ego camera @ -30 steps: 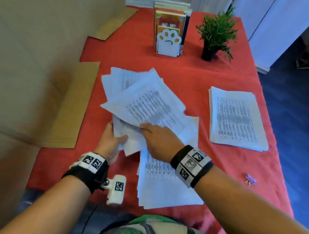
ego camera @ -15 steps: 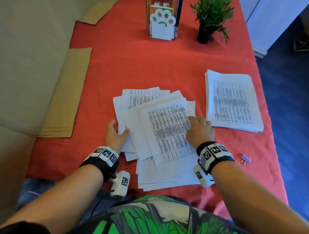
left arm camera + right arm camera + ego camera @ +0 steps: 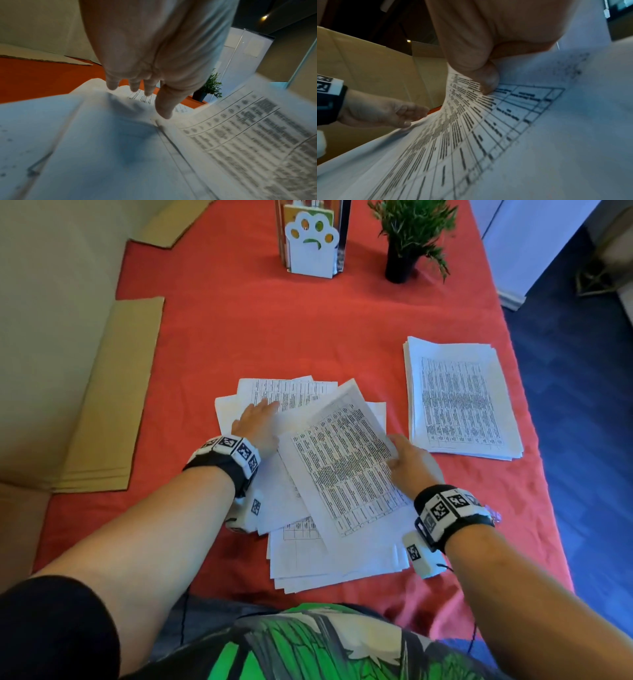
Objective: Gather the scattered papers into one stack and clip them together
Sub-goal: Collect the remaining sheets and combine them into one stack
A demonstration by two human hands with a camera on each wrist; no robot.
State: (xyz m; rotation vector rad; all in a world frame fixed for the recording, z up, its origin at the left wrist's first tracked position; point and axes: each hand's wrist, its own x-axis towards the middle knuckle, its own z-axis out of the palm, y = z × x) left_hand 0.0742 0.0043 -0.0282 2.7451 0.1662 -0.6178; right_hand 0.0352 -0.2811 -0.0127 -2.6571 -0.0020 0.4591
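A loose pile of printed papers [image 3: 308,549] lies fanned out on the red tablecloth [image 3: 260,330] in front of me. My left hand [image 3: 255,422] rests flat on the pile's far left sheets, fingers straight; the left wrist view shows its fingertips [image 3: 149,92] over the paper. My right hand [image 3: 399,451] pinches the right edge of the top printed sheet [image 3: 342,463], which is tilted and slightly raised. The right wrist view shows the thumb [image 3: 488,79] pressed on that sheet [image 3: 471,128]. A small purple clip [image 3: 495,514] peeks out beside my right wristband.
A separate neat stack of printed paper [image 3: 459,402] lies right of the pile, near the table's right edge with blue floor beyond. A white paw-shaped book holder [image 3: 313,244] and a potted plant [image 3: 407,237] stand at the back. Flat cardboard [image 3: 113,405] lies left.
My left hand has moved from the pile's left edge up onto its far sheets. My right hand went from lying on the top sheet to pinching its right edge; that sheet has turned.
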